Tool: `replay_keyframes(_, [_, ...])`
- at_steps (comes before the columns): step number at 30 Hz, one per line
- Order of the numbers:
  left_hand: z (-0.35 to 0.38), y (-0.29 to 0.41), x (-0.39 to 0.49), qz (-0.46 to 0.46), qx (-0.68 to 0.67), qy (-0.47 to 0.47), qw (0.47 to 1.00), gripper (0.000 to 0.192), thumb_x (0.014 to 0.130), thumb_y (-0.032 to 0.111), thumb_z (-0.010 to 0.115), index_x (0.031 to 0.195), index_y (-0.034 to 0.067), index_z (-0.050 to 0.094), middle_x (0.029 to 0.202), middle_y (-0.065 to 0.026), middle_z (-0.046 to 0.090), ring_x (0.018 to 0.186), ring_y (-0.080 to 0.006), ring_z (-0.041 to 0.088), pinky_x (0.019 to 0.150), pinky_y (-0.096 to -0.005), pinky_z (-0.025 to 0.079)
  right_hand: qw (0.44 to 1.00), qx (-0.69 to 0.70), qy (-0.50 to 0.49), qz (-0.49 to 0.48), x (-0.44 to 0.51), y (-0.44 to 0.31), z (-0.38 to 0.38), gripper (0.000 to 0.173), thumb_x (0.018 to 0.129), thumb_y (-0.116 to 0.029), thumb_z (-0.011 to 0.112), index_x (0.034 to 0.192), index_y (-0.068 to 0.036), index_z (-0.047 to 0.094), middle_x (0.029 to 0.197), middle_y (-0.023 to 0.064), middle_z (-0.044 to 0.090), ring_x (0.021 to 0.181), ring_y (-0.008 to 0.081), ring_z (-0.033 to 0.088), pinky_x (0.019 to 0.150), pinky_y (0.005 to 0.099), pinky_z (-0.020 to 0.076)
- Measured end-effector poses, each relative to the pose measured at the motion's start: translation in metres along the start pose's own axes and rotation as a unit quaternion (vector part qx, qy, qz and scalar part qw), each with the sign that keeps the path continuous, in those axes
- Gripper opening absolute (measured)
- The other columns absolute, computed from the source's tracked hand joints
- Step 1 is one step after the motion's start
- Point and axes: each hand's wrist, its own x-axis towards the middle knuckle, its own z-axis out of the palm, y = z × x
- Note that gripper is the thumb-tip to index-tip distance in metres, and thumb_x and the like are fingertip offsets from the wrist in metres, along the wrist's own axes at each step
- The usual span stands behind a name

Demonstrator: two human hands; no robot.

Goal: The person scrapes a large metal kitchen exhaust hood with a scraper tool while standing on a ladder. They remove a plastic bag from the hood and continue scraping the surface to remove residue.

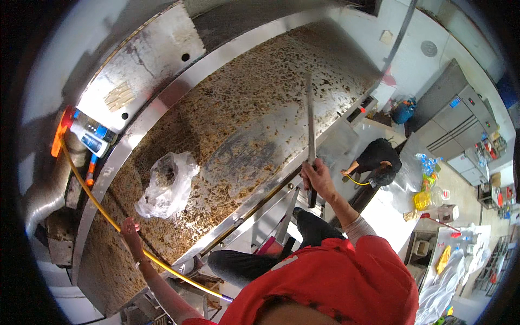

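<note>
My right hand (pixel 318 178) grips the lower end of a long, narrow metal bar-like tool (pixel 310 122). Its blade reaches up across a large metal panel (pixel 252 93) coated in brown grease spots. Around the middle of that panel is a greyer, smeared patch. My left hand (pixel 132 237) is over a yellow hose (pixel 95 201) at the panel's lower left; whether the fingers close round the hose is unclear. Close above that hand lies a crumpled clear plastic bag (pixel 172 187) with something grey-brown in it. The hose runs up to an orange fitting (pixel 61 132).
A white spray bottle (pixel 91 138) is at the left ledge. A stepladder (pixel 280 231) stands beneath me. Lower down, another person (pixel 375 162) bends over near a counter, one hand at a yellow tube. Steel refrigerators (pixel 451 118) and a plastic-covered table (pixel 443 276) lie to the right.
</note>
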Motion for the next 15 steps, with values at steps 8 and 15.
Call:
replay_keyframes(8, [0.208, 0.148, -0.151, 0.204, -0.137, -0.359, 0.9, 0.022, 0.09, 0.022, 0.056, 0.1, 0.003, 0.062, 0.093, -0.0073, 0.066, 0.087, -0.0148, 0.063, 0.077, -0.028, 0.05, 0.852, -0.514, 0.096, -0.036, 0.001, 0.063, -0.052, 0.024, 0.089, -0.024, 0.051, 0.077, -0.003, 0.055, 0.059, 0.0135, 0.056, 0.051, 0.028, 0.056, 0.047, 0.0395, 0.0453])
replay_keyframes(15, [0.269, 0.163, -0.226, 0.067, -0.21, -0.528, 0.82, 0.021, 0.091, 0.018, 0.055, 0.105, 0.002, 0.059, 0.088, -0.0073, 0.067, 0.082, -0.0127, 0.063, 0.075, -0.0271, 0.049, 0.702, -0.699, -0.093, -0.102, -0.025, 0.114, -0.039, 0.012, 0.08, -0.016, 0.051, 0.078, -0.009, 0.061, 0.072, 0.0106, 0.061, 0.065, 0.03, 0.062, 0.055, 0.0415, 0.0504])
